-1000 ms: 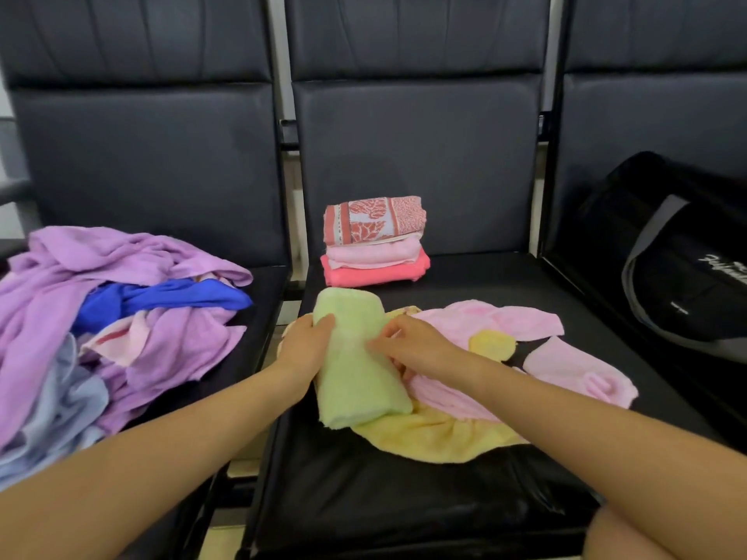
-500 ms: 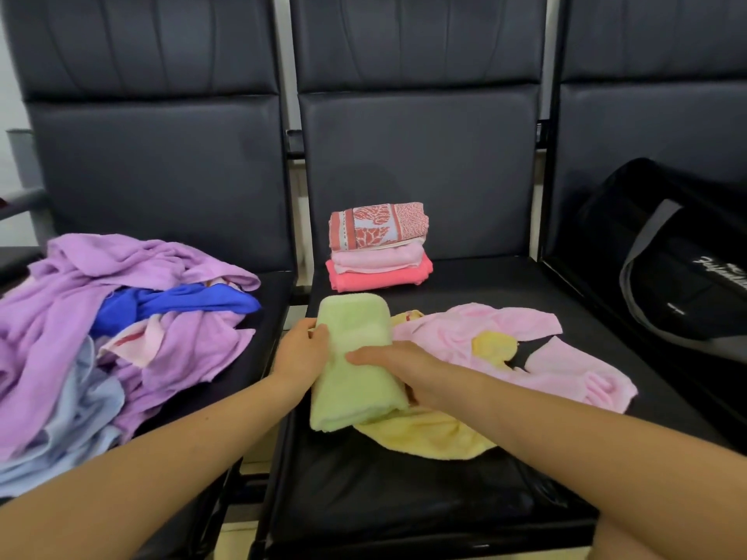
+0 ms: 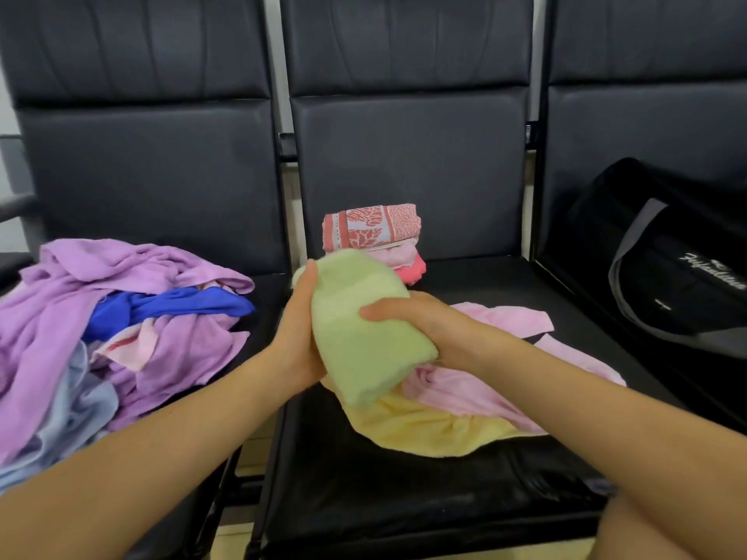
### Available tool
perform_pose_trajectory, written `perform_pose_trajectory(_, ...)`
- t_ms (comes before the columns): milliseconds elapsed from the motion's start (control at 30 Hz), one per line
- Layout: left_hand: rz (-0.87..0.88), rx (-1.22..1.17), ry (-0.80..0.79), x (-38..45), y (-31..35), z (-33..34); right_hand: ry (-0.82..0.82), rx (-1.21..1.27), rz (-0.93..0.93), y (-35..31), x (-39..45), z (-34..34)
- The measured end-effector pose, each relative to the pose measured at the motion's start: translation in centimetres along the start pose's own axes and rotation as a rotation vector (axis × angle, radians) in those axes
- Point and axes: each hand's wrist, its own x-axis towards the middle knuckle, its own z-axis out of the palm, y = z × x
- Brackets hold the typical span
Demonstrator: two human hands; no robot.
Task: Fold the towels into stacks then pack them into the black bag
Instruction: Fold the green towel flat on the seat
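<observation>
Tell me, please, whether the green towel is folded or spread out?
Folded: the green towel is a compact thick bundle, held between the left hand and right hand.

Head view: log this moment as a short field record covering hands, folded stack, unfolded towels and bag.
held item: folded green towel
left hand: grips its left side
right hand: grips its right side
folded stack: three towels, middle seat back
loose towels: pink towel, yellow towel, middle seat
unfolded pile: left seat
black bag: right seat
</observation>
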Motion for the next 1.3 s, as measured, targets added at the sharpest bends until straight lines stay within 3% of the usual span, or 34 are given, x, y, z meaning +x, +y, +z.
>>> perform_pose_trajectory(133, 0.046, 0.088, 0.098, 0.7, 0.5, -0.4, 0.005, -0.166, 0.030, 0.6, 0.0, -0.7)
perform_pose_trajectory(300, 0.153, 0.049, 0.269, 2.1, 1.8, 0.7, 0.023, -0.037, -0.051, 2.5, 0.4, -1.5)
perform_pose_trajectory(467, 0.242, -0.142, 0.244, 3.0, 2.7, 3.0, 0.095, 0.282, 0.016, 3.7, 1.3, -1.6)
perform_pose_trajectory(600, 0.197, -0.236, 0.166, 3.9, 1.5, 4.7, 0.116, 0.443, 0.075, 4.3, 2.3, -1.5)
perform_pose_trajectory(733, 0.235, -0.226, 0.168, 5.2, 1.0, 4.3, 0.256, 0.514, -0.056, 3.4, 3.4, -3.0)
perform_pose_trajectory(1000, 0.400, 0.239, 0.328, 8.2, 2.0, 0.8, 0.571, 0.149, -0.248, 1.6, 6.8, -7.5)
perform_pose_trajectory(1133, 0.579, 0.541, 0.286, 10.9, 4.6, 0.5, 0.639, -0.028, -0.369, -2.3, 10.9, -9.4)
perform_pose_trajectory(1300, 0.696, 0.693, 0.356, 16.0, 8.8, 0.9, 0.747, -0.225, -0.484, -7.7, 16.8, -10.6)
